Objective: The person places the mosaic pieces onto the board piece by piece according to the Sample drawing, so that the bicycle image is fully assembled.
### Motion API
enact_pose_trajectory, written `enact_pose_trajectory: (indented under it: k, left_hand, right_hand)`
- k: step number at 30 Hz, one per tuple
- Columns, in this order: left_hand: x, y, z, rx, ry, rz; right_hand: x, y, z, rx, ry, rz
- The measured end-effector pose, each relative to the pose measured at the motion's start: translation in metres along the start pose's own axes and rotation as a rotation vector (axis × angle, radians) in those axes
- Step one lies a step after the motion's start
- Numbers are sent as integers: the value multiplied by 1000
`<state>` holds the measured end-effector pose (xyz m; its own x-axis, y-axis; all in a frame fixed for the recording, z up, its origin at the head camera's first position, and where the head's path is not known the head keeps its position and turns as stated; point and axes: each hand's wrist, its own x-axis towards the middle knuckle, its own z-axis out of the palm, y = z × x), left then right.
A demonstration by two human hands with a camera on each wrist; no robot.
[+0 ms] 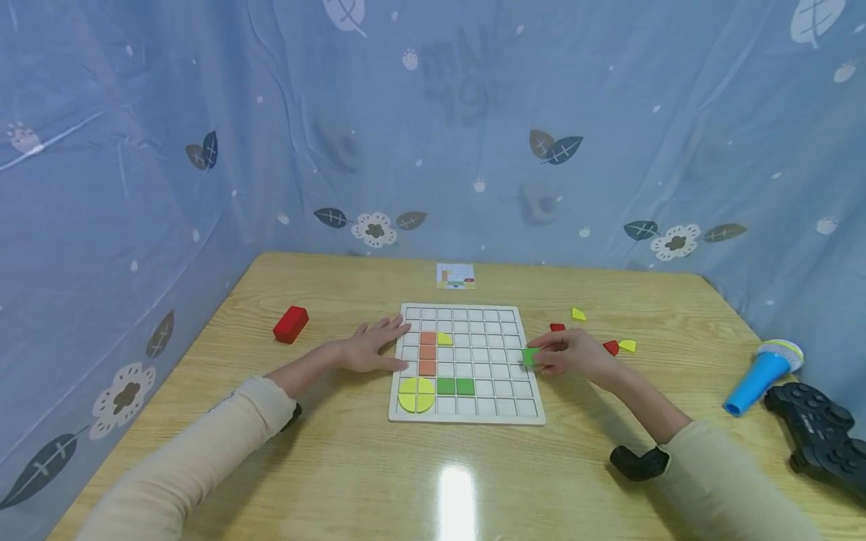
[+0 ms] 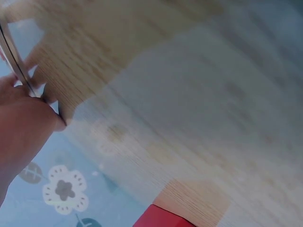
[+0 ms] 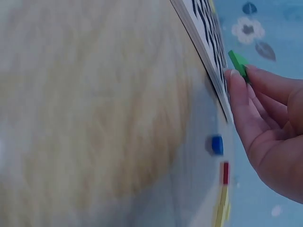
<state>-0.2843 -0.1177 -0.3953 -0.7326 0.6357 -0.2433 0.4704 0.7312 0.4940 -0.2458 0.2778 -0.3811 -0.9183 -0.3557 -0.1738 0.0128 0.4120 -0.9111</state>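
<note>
A white grid board [image 1: 501, 409] lies on the table. On it are three orange squares [image 1: 428, 351] in a column, two green squares [image 1: 455, 386] side by side, a yellow circle of quarter pieces [image 1: 416, 395] and one more yellow quarter piece [image 1: 443, 339]. My right hand [image 1: 575, 357] pinches a green square tile [image 3: 239, 63] between thumb and fingers at the board's right edge. With fingers spread, my left hand [image 1: 370, 347] rests against the board's left edge. The left wrist view shows that hand [image 2: 26, 116] at the board's side.
Left of the board sits a red block [image 1: 291, 324]. Beyond it lies a small pattern card [image 1: 456, 276]. Loose red pieces [image 1: 611, 347] and yellow pieces [image 1: 578, 313] lie at right, with a blue piece [image 3: 217, 145]. A toy microphone [image 1: 763, 377] and black game controller [image 1: 819, 432] are far right.
</note>
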Motion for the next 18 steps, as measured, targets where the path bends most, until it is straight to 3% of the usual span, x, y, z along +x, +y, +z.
enact_pose_trajectory:
  k: [5, 18]
  left_hand:
    - [0, 0, 0, 4, 3, 1]
    - [0, 1, 1, 4, 4, -5]
  right_hand:
    - [0, -3, 17, 55, -55, 0]
    - [-1, -13, 52, 46, -82, 38]
